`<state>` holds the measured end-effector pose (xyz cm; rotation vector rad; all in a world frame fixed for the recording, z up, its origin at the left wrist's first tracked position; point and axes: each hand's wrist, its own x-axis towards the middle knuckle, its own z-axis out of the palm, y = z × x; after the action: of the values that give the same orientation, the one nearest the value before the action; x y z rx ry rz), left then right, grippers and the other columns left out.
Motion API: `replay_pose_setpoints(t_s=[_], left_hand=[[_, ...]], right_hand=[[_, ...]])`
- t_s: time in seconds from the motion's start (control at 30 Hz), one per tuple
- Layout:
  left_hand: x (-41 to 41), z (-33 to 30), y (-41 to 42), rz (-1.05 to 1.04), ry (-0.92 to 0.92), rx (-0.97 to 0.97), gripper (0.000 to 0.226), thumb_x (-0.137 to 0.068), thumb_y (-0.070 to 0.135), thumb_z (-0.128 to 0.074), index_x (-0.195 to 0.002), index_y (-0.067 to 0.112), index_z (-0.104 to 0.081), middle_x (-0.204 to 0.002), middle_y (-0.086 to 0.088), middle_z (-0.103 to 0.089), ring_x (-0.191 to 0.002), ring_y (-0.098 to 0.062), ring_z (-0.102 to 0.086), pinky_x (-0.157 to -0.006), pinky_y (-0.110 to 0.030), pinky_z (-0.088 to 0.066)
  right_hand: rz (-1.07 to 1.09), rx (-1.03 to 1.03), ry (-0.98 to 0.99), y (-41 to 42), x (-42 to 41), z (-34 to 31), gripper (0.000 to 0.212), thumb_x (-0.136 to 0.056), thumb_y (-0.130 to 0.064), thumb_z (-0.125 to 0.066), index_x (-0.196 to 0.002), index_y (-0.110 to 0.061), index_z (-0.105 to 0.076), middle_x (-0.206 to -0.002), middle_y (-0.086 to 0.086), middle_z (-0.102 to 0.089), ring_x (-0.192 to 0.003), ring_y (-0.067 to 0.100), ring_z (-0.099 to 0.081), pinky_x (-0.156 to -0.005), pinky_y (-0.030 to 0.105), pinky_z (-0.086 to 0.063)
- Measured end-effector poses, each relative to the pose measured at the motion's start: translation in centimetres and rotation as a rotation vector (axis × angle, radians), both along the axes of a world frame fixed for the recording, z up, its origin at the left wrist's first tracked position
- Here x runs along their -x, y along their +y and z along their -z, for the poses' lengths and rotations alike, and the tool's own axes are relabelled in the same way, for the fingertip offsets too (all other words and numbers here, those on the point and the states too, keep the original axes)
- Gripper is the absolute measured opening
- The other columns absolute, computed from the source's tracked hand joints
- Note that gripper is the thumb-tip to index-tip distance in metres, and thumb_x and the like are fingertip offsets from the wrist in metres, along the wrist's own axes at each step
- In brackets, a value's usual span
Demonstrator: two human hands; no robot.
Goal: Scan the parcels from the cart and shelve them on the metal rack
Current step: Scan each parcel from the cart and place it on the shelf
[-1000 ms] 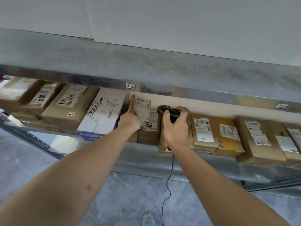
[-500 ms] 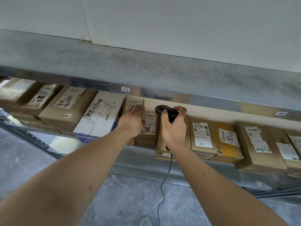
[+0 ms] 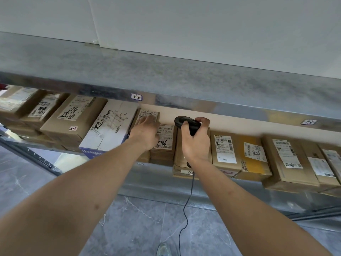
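A small brown parcel with a white barcode label lies on the middle shelf of the metal rack, between a white box and a parcel marked 1786. My left hand presses flat on the small parcel with straight fingers. My right hand grips a black corded barcode scanner, held just right of that parcel, its head toward the shelf.
Cardboard parcels fill the shelf on both sides, brown ones at left and a yellow-brown one at right. Shelf tags sit on the upper shelf's front edge. The scanner cable hangs to the grey tiled floor.
My left hand went from pointing one finger up beside the small parcel to lying flat on it, and the parcel now lies down on the shelf. The scanner hand barely moved.
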<state>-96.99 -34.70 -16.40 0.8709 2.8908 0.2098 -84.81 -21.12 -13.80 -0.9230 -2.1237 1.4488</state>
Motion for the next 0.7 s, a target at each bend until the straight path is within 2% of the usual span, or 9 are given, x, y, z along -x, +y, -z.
replay_pose_setpoints(t_s=[0.1, 0.3, 0.43, 0.53, 0.63, 0.7], left_hand=[[-0.4, -0.7, 0.2, 0.033, 0.013, 0.02, 0.057, -0.096, 0.032, -0.067, -0.148, 0.013, -0.051, -0.158, -0.01, -0.043, -0.147, -0.035, -0.038, -0.122, -0.048, -0.034], [-2.5, -3.2, 0.3, 0.089, 0.036, 0.001, 0.05, -0.1, 0.038, -0.057, -0.145, 0.016, -0.056, -0.156, -0.01, -0.048, -0.142, -0.035, -0.046, -0.117, -0.051, -0.04], [-4.8, -4.8, 0.1, 0.181, 0.041, -0.004, 0.048, -0.102, 0.043, -0.053, -0.142, 0.018, -0.058, -0.143, -0.01, -0.057, -0.13, -0.037, -0.055, -0.107, -0.05, -0.048], [-6.6, -5.8, -0.3, 0.27, 0.043, -0.03, 0.045, -0.104, 0.043, -0.049, -0.143, 0.02, -0.056, -0.138, -0.008, -0.058, -0.126, -0.037, -0.056, -0.105, -0.051, -0.048], [-8.8, -6.7, -0.9, 0.395, 0.067, -0.05, 0.051, -0.103, 0.048, -0.046, -0.145, 0.02, -0.056, -0.143, -0.008, -0.058, -0.129, -0.037, -0.056, -0.108, -0.052, -0.047], [-10.7, -7.6, -1.2, 0.464, 0.065, -0.057, 0.051, -0.103, 0.049, -0.045, -0.144, 0.02, -0.057, -0.142, -0.007, -0.058, -0.129, -0.037, -0.056, -0.104, -0.052, -0.05]], right_hand=[[0.008, -0.01, 0.0, -0.2, -0.6, -0.4, 0.035, -0.101, -0.048, -0.056, -0.127, -0.032, -0.037, -0.101, 0.002, -0.07, -0.091, 0.025, -0.069, -0.088, 0.045, -0.057], [0.072, -0.048, 0.034, -1.6, -2.6, -2.0, 0.036, -0.102, -0.05, -0.055, -0.129, -0.035, -0.037, -0.097, -0.007, -0.066, -0.089, 0.018, -0.068, -0.088, 0.048, -0.058], [0.16, -0.061, 0.052, -3.3, -4.9, -3.2, 0.036, -0.1, -0.054, -0.053, -0.127, -0.039, -0.035, -0.107, -0.003, -0.068, -0.094, 0.022, -0.068, -0.089, 0.051, -0.058], [0.243, -0.067, 0.094, -4.8, -7.5, -4.5, 0.033, -0.103, -0.049, -0.054, -0.128, -0.036, -0.037, -0.112, 0.0, -0.066, -0.098, 0.022, -0.067, -0.091, 0.047, -0.056], [0.333, -0.097, 0.131, -6.6, -11.0, -5.6, 0.033, -0.105, -0.045, -0.055, -0.129, -0.031, -0.039, -0.111, -0.002, -0.065, -0.095, 0.019, -0.064, -0.083, 0.036, -0.049], [0.403, -0.122, 0.147, -7.9, -13.6, -6.2, 0.033, -0.104, -0.045, -0.055, -0.129, -0.029, -0.04, -0.109, -0.003, -0.065, -0.093, 0.019, -0.065, -0.081, 0.034, -0.047]])
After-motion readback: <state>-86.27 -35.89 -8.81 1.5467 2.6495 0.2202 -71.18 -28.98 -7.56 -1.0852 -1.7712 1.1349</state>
